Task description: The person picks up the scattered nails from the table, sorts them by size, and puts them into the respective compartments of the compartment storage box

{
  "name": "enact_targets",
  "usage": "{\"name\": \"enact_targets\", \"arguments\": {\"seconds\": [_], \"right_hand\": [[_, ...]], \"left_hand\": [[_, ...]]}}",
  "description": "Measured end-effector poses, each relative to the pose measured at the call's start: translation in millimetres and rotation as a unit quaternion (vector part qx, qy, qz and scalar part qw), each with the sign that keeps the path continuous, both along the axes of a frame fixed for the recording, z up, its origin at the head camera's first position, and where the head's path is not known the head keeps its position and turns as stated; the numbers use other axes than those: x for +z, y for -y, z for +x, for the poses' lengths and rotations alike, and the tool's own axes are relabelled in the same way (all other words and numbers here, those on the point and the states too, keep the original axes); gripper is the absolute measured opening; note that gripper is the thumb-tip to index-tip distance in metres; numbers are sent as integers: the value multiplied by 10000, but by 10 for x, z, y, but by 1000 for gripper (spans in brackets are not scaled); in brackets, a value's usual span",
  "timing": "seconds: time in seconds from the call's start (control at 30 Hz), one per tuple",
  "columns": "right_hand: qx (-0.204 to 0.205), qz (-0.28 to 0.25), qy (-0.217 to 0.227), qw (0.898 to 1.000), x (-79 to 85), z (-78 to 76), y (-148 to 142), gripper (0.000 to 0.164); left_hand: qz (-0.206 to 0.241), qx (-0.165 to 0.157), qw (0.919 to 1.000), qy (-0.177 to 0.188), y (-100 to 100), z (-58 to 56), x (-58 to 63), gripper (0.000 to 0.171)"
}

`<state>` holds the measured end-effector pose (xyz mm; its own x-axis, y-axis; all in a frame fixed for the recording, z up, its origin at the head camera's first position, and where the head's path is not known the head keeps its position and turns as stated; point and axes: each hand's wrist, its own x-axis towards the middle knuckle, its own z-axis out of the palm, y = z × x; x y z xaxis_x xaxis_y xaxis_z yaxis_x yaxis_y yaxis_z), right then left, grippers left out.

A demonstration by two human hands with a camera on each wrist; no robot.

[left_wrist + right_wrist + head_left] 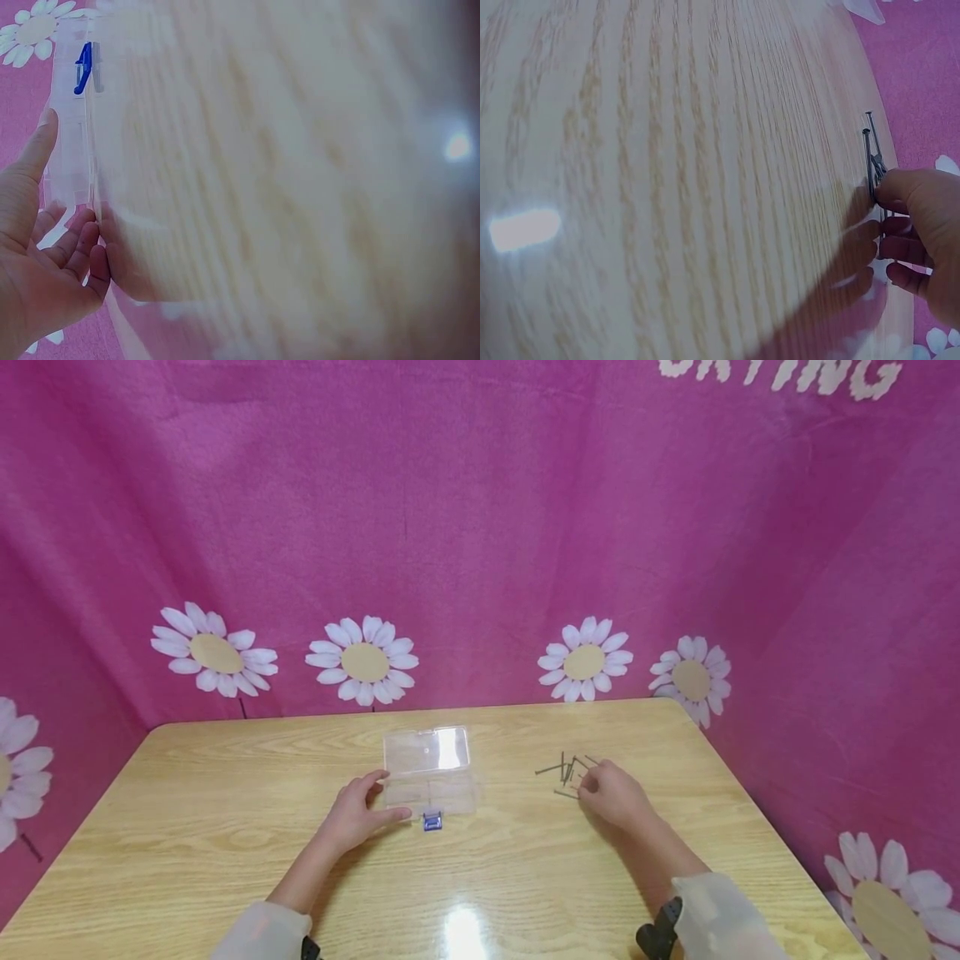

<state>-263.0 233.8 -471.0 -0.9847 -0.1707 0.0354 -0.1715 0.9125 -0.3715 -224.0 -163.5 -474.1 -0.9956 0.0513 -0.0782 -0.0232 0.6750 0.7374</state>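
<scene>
A clear plastic box [429, 793] with its lid [423, 752] raised stands on the table, its blue latch [432, 822] facing the near side. My left hand [357, 814] holds its left end, thumb along the front wall and fingers at the side. In the left wrist view the thumb lies against the box wall, below the blue latch [84, 67]. To the right, several thin metal nails [566, 770] lie in a loose pile. My right hand [617, 795] reaches into them with bent fingers; its fingertips hide whether a nail is pinched. In the right wrist view nails [870, 161] stick out beyond the thumb.
The wooden table [495, 868] has light grain and a bright glare spot near its front. A pink curtain [480, 543] with daisy prints hangs behind the table's far edge and along both sides.
</scene>
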Motion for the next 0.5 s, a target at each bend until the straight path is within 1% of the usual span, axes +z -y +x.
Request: {"name": "enact_targets", "arguments": {"seconds": [0.23, 0.4, 0.5], "right_hand": [[84, -80, 36, 9999, 25, -4, 10, 12], [227, -147, -66, 9996, 49, -21, 1, 10], [291, -185, -136, 9993, 66, -37, -3, 9]], "left_hand": [[-21, 6, 10000, -42, -5, -1, 6, 83], [-7, -13, 10000, -23, -5, -6, 1, 84], [-21, -32, 9999, -96, -1, -8, -7, 83]]}}
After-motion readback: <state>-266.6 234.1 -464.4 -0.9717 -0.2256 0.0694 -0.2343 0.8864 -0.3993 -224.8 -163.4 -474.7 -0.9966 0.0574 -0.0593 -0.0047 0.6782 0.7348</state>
